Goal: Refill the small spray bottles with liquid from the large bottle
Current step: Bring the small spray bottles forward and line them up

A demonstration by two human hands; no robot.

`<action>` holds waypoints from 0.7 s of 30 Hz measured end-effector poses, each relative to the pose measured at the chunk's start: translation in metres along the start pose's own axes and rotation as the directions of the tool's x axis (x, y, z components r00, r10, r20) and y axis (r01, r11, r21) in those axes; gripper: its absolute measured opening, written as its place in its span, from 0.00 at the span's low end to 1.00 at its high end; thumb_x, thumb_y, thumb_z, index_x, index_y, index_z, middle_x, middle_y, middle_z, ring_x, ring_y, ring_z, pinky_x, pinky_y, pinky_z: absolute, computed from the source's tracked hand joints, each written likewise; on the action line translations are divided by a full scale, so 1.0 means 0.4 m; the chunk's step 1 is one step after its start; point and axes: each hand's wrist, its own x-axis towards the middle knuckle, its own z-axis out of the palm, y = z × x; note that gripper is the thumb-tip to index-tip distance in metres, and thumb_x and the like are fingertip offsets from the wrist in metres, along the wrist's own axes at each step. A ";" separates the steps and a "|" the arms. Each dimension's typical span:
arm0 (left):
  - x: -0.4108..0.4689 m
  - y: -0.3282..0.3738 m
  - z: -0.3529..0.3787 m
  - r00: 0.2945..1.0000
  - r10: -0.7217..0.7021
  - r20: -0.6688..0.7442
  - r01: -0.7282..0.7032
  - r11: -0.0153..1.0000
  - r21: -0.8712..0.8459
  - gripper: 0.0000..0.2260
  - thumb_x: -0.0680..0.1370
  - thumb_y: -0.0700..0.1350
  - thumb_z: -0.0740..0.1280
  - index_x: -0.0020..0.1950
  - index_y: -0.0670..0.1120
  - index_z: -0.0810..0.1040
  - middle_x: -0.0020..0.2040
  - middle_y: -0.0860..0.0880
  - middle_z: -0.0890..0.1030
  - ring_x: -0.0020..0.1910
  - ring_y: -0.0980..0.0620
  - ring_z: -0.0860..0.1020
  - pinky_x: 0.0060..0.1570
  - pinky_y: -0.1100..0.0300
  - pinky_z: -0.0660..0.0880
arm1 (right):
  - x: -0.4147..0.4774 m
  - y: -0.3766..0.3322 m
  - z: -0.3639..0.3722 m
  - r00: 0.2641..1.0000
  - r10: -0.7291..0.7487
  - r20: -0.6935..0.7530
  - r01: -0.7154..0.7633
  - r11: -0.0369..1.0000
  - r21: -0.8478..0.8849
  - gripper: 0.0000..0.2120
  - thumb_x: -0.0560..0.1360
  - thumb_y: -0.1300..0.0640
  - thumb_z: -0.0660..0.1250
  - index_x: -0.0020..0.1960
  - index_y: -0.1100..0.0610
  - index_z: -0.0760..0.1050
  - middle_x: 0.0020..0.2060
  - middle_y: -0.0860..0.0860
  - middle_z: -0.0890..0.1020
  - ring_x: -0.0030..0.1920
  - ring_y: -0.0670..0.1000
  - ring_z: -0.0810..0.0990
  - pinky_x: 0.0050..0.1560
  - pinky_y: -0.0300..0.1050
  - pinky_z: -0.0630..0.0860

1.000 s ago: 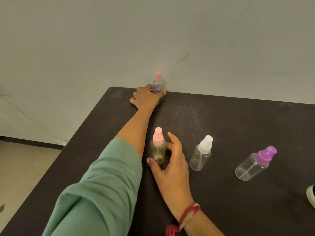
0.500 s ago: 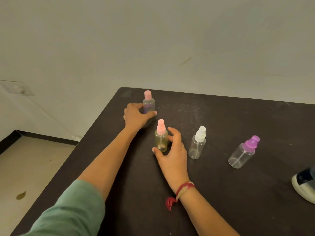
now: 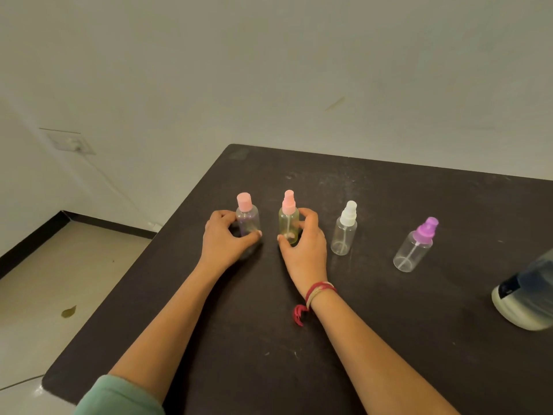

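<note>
Since a second ago our left hand [image 3: 223, 238] is drawing the lilac bottle [image 3: 247, 218] back from the far edge of the table [image 3: 389, 354], and the bottle is now sitting in line just left of the yellow bottle [image 3: 288, 223]. We are curling the left fingers and thumb around the lilac bottle's lower body. Our right hand [image 3: 302, 244] is wrapping the yellow one the same way, thumb in front and fingers behind.

We are counting four small spray bottles, all upright in a row. The two pink-topped ones are in our hands. The white-topped bottle [image 3: 344, 235] and the purple-topped bottle [image 3: 414, 250] are standing free to the right, both looking clear. One big bottle [image 3: 526, 298] is showing at the right edge, where the frame is cutting most of it off; its markings are too blurred to read.

Our hands are hiding the lower parts of the two held bottles, so we cannot tell their fill levels. A red thread band [image 3: 318, 290] is circling the right wrist.
</note>
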 end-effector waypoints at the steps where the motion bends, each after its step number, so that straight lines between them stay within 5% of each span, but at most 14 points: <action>1: -0.006 0.000 0.000 1.000 -0.001 -0.006 0.001 1.000 0.005 0.16 0.68 0.51 0.76 0.52 0.45 0.79 0.54 0.50 0.73 0.55 0.50 0.72 0.51 0.59 0.68 | -0.001 -0.002 0.000 1.000 -0.004 -0.004 0.004 1.000 -0.009 0.24 0.71 0.61 0.71 0.63 0.53 0.66 0.51 0.50 0.79 0.54 0.53 0.76 0.54 0.48 0.73; 18: 0.001 0.011 0.013 1.000 0.025 -0.001 -0.023 0.965 0.262 0.25 0.71 0.62 0.69 0.60 0.46 0.75 0.59 0.46 0.76 0.55 0.46 0.74 0.57 0.46 0.74 | -0.020 -0.009 -0.020 1.000 -0.003 0.017 0.004 0.997 -0.078 0.26 0.73 0.60 0.71 0.67 0.54 0.64 0.56 0.51 0.78 0.60 0.53 0.73 0.57 0.46 0.71; 21: -0.017 0.018 0.007 1.000 0.018 -0.005 -0.017 0.993 0.119 0.35 0.68 0.63 0.71 0.69 0.49 0.67 0.67 0.46 0.71 0.64 0.46 0.70 0.64 0.46 0.70 | -0.025 -0.014 -0.029 0.997 0.038 0.061 -0.033 0.997 -0.069 0.31 0.71 0.58 0.73 0.70 0.54 0.62 0.58 0.53 0.77 0.62 0.53 0.72 0.60 0.44 0.69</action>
